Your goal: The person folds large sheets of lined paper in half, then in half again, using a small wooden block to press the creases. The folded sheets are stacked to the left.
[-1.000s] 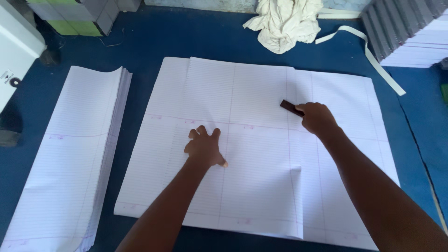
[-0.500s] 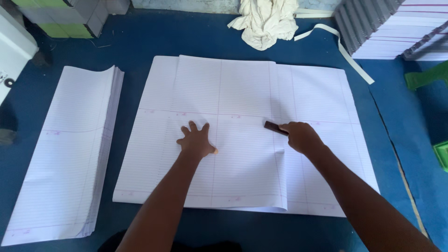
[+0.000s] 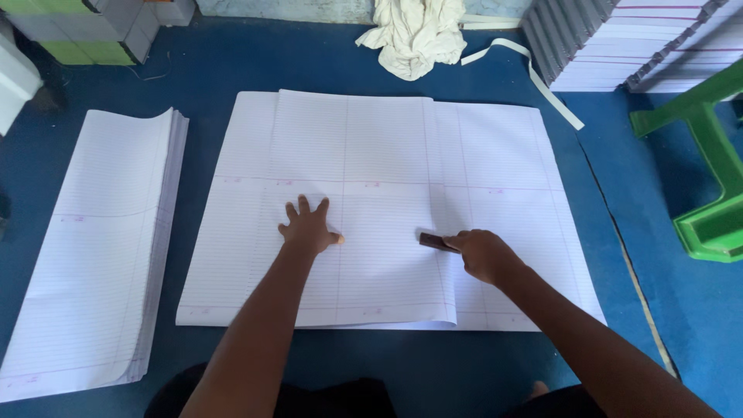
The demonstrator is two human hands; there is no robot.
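- The large white ruled paper sheets lie spread on the blue floor, in front of the person; the top sheet is folded over, with its fold edge running down near the right hand.
- The left hand lies flat and open, fingers spread, on the folded part and holds nothing. In my judgement it should press firmly, so that the sheet does not slide.
- The right hand has its grip closed around a small dark brown flat creasing tool, whose end touches the paper just beside the fold.
- For a clean crease, I think the tool should stay low and flat and follow the fold line straight, with even pressure.
- The edges should lie together before pressing, otherwise the ruled lines will not match.
- A stack of white ruled folded sheets lies well apart on the left, and a crumpled white cloth lies beyond the paper.
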